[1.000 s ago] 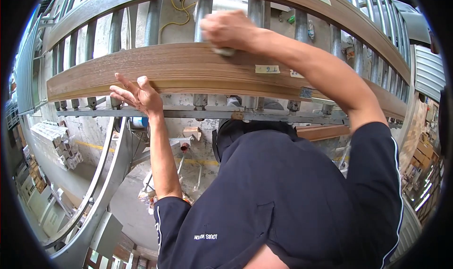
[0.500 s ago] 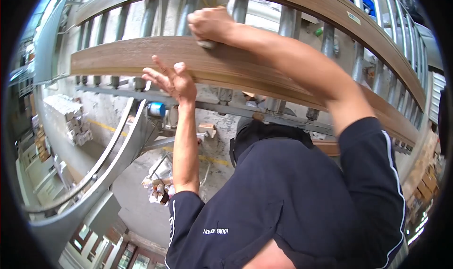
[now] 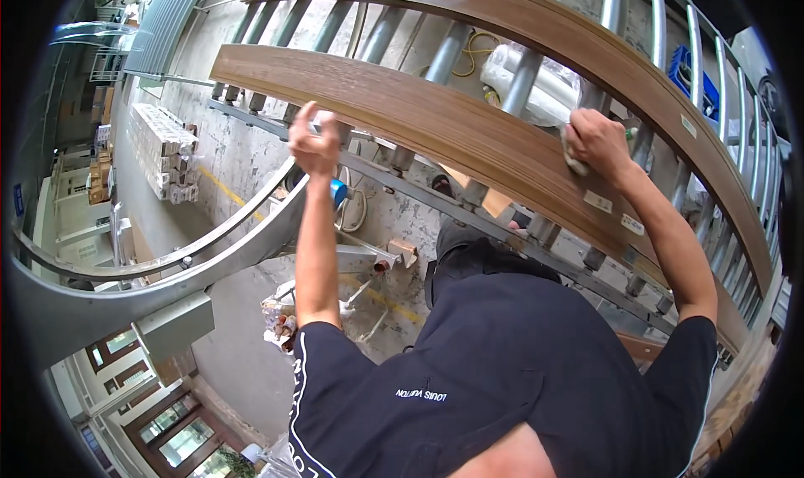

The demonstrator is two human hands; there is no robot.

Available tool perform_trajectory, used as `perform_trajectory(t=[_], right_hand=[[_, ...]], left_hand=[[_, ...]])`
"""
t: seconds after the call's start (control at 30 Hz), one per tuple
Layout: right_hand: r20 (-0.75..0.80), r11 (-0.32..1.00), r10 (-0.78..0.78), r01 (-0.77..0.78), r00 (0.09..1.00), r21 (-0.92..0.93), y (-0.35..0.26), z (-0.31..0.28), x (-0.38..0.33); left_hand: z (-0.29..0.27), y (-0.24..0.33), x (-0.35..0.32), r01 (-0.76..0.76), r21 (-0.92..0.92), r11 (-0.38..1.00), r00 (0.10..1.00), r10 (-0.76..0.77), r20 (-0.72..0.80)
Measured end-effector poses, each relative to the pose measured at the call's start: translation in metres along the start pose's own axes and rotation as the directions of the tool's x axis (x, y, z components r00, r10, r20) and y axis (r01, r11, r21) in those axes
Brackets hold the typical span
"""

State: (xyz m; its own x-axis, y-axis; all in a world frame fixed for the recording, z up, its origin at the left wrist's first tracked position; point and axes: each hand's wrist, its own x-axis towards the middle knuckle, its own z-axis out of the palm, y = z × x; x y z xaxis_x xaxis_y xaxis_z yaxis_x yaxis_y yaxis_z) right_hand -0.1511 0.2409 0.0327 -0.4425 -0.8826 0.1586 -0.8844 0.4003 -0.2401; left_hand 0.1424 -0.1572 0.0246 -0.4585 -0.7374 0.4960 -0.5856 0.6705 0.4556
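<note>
A long brown wood-grain board [image 3: 402, 101] lies across a row of metal rollers. On its top, toward the right, my right hand [image 3: 599, 147] is closed on a small greyish rag [image 3: 574, 155], which is pressed against the surface. My left hand [image 3: 316, 143] is at the board's near edge, left of the middle. Its fingers are bent but apart, with nothing in them. Two small pale labels, one of them a white label [image 3: 598, 201], sit on the board just nearer than my right hand.
A second brown board [image 3: 494, 5] lies farther back on the metal rollers [image 3: 448, 52]. Nearer runs the grey frame rail [image 3: 402, 185]. A curved metal arm [image 3: 201, 268] stands at the left. Plastic-wrapped rolls [image 3: 532, 84] and a blue crate [image 3: 699, 80] are beyond the boards.
My right hand has slid the rag rightward along the board. My left hand's fingers, spread before, are more bent now. The view has shifted to the right, showing the labels.
</note>
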Motion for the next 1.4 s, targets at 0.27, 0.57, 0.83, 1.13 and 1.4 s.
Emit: perform_trajectory(t=[0.27,0.57,0.83,1.13,1.4], right_hand=[[0.101,0.997,0.065,-0.060,0.993,-0.050,-0.010,-0.009,0.013],[0.202,0.982,0.065,-0.027,0.977,-0.189,-0.033,-0.014,0.048],[0.119,0.995,0.083,-0.089,0.989,0.039,-0.115,0.070,0.182],[0.046,0.992,-0.103,0.100,0.994,0.071,-0.234,0.135,0.368],[-0.047,0.957,-0.248,0.252,0.968,0.145,-0.315,0.190,0.499]], left_hand=[[0.008,-0.289,0.257,-0.163,0.236,0.958,0.985,0.146,0.089],[0.078,-0.457,0.381,0.146,0.533,0.833,0.915,-0.319,0.247],[0.084,-0.433,0.361,0.154,0.546,0.824,0.946,-0.283,0.160],[0.088,-0.411,0.320,-0.250,0.776,0.579,0.963,0.233,0.137],[0.086,-0.359,0.306,0.211,0.296,0.932,0.977,-0.194,-0.087]])
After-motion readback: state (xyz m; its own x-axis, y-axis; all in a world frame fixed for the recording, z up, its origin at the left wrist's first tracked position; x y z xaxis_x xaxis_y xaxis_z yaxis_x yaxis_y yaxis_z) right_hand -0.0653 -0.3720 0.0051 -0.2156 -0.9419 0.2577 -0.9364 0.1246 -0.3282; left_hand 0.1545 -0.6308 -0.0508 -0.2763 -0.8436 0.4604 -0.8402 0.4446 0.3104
